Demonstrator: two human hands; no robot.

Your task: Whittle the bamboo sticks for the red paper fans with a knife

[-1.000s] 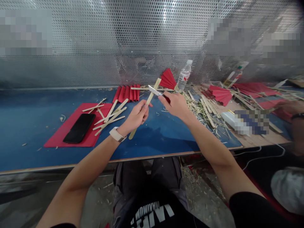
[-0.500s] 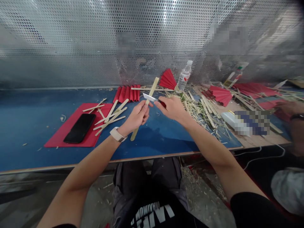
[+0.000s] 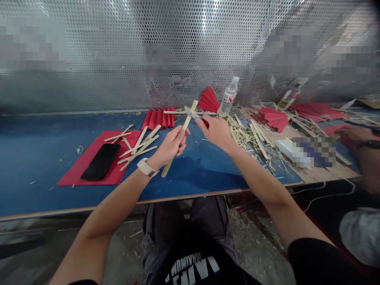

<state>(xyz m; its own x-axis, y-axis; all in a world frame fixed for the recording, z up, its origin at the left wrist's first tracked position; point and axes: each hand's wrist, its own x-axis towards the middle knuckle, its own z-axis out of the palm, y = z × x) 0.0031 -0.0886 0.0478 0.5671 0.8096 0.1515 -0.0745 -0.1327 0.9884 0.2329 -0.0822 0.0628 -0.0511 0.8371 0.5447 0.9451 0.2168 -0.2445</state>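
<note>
My left hand [image 3: 174, 141] is closed around a flat bamboo strip [image 3: 190, 115], which slants up and away above the blue table [image 3: 190, 174]. In my right hand [image 3: 216, 132] is a knife [image 3: 192, 113] whose blade lies across the strip's upper part. My fingers hide most of the knife's handle. Several short bamboo strips [image 3: 142, 147] lie crossed to the left of my left hand. Thin shavings and split bamboo pieces [image 3: 246, 136] are heaped beside my right forearm.
A black phone [image 3: 101, 161] rests on red paper [image 3: 69, 174] at the left. Pleated red paper [image 3: 160, 118], a red fan [image 3: 209, 100] and a water bottle [image 3: 230, 95] stand along the perforated metal screen [image 3: 190, 51]. Another person's hand [image 3: 353, 133] is at the far right.
The knife has moved up along the bamboo strip, towards its far end, and its blade is turned differently. My left hand keeps its hold in nearly the same place.
</note>
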